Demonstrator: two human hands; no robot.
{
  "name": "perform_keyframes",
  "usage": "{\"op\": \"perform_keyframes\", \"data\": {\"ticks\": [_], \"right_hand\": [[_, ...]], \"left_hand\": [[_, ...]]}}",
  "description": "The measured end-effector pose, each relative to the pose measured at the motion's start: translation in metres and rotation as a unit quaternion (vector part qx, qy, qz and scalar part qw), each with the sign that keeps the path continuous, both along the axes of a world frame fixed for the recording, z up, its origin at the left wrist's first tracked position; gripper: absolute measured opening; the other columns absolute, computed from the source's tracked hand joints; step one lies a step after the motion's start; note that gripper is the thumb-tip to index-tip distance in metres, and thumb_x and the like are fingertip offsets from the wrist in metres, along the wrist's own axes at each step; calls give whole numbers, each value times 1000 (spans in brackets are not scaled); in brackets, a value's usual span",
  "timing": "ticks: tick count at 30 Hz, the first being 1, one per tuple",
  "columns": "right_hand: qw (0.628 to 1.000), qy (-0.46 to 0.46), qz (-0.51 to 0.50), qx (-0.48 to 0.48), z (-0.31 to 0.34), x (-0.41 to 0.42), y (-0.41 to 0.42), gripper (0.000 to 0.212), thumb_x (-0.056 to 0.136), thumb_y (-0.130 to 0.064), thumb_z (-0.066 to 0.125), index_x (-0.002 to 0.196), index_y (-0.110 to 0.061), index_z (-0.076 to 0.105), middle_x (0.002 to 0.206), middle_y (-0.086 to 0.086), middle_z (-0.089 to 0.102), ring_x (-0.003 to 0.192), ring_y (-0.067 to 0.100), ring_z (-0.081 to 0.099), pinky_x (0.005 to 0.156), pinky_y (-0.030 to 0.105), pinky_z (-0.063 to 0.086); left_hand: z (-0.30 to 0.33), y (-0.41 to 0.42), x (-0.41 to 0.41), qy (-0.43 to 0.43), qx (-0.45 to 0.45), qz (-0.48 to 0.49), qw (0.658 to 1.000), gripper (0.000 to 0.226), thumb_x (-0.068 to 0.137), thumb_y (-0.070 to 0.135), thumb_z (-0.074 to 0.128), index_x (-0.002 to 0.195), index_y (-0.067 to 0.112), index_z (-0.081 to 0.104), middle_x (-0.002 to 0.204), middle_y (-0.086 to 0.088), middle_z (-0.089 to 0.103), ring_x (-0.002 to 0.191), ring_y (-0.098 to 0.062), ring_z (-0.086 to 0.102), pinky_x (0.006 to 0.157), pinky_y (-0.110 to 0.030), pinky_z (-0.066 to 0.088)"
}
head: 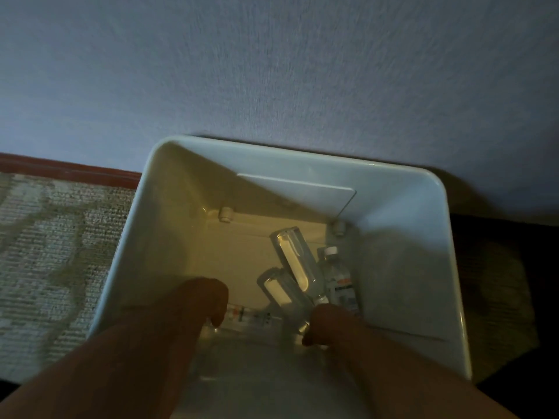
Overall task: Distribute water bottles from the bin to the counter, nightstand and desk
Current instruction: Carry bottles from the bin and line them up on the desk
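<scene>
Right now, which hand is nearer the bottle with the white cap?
Right. The right hand reaches just below the white-capped bottle, near its base; the left hand is across the bin, well to its left.

Glossy smooth plastic bin [435, 213], clear plastic bottles [295, 261], rough woven carpet [51, 237], matt textured wall [272, 71].

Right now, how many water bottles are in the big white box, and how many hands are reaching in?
Water bottles in plain sight: 3, one long, one shorter, one with a white cap. A fourth may lie under the hands.
Hands: 2, left hand, right hand.
White bin: 1.
Total: 6.
</scene>
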State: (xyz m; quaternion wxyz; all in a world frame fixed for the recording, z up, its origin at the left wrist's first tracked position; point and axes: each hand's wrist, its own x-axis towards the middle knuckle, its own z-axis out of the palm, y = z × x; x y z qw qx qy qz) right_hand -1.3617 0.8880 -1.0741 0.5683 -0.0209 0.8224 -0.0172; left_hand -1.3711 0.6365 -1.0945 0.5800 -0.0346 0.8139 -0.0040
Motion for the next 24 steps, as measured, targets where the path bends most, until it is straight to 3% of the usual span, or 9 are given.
{"op": "perform_keyframes", "data": {"ticks": [4, 6, 8, 9, 11, 14, 16, 20, 24], "right_hand": [[1000, 24, -9, 10, -5, 8, -2, 49, 88, -34, 73, 129, -9, 61, 127, 9, 65, 116, 25, 63, 96, 37, 54], [999, 29, -37, 0, -5, 8, -1, 50, 86, -35, 74, 127, -10, 61, 125, 8, 66, 112, 23, 65, 92, 34, 56], [997, 29, -69, -20, -3, 5, 0, 59, 83, -37, 77, 131, -8, 56, 127, 10, 65, 112, 24, 65, 90, 32, 56], [996, 26, -84, -33, 0, 1, 1, 64, 81, -36, 78, 133, -7, 54, 127, 11, 64, 111, 25, 66, 87, 32, 56], [989, -3, -132, -66, 9, -11, 4, 62, 79, -33, 81, 128, -5, 55, 110, 10, 69, 90, 24, 73, 72, 32, 61], [983, -47, -152, -93, 27, -38, 11, 40, 78, -37, 83, 93, -9, 59, 59, -1, 69, 43, 10, 64, 42, 23, 51], [979, -14, -165, -115, 40, -60, 13, 34, 81, -37, 82, 82, -9, 63, 47, -4, 62, 36, 9, 56, 40, 19, 45], [958, 119, -205, -160, 65, -94, 2, 40, 81, -42, 80, 100, -10, 66, 74, 1, 63, 56, 14, 55, 52, 22, 44], [936, 293, -69, -183, 75, -105, -18, 43, 73, -33, 83, 114, -34, 69, 112, -1, 62, 99, 19, 61, 88, 33, 49]], "left_hand": [[-6, -8, 0, -68, 61, -21, 996, 39, 68, 29, 90, 97, 5, 79, 89, -7, 78, 62, -11, 70, 49, -16, 45], [-6, -9, 2, -65, 72, -40, 994, 38, 69, 29, 89, 96, 5, 79, 72, -3, 76, 81, -23, 74, 43, -14, 42], [-5, -8, 2, -95, 66, -19, 993, 38, 77, 31, 85, 104, 6, 77, 93, -6, 78, 88, -23, 72, 46, -13, 46], [1, -6, -1, -129, 69, -2, 989, 40, 80, 32, 82, 109, 6, 76, 107, -9, 77, 87, -21, 69, 57, -17, 53], [16, -5, -17, -166, 90, 50, 981, 39, 81, 37, 80, 107, 8, 75, 107, -9, 75, 81, -17, 64, 73, -29, 56], [45, -11, -53, -133, 137, 166, 967, 28, 77, 39, 82, 84, 13, 73, 64, 4, 69, 58, -11, 59, 57, -23, 50], [64, -15, -79, -89, 150, 172, 969, 29, 77, 38, 83, 78, 11, 71, 61, 3, 68, 55, -13, 58, 54, -23, 47], [85, -14, -110, 81, 164, 172, 968, 37, 67, 27, 90, 87, 5, 68, 70, -9, 64, 56, -25, 60, 57, -33, 51], [91, -6, -116, 205, 204, 181, 940, 48, 68, 20, 89, 103, 16, 57, 96, -8, 65, 86, -27, 66, 67, -32, 54]]}}
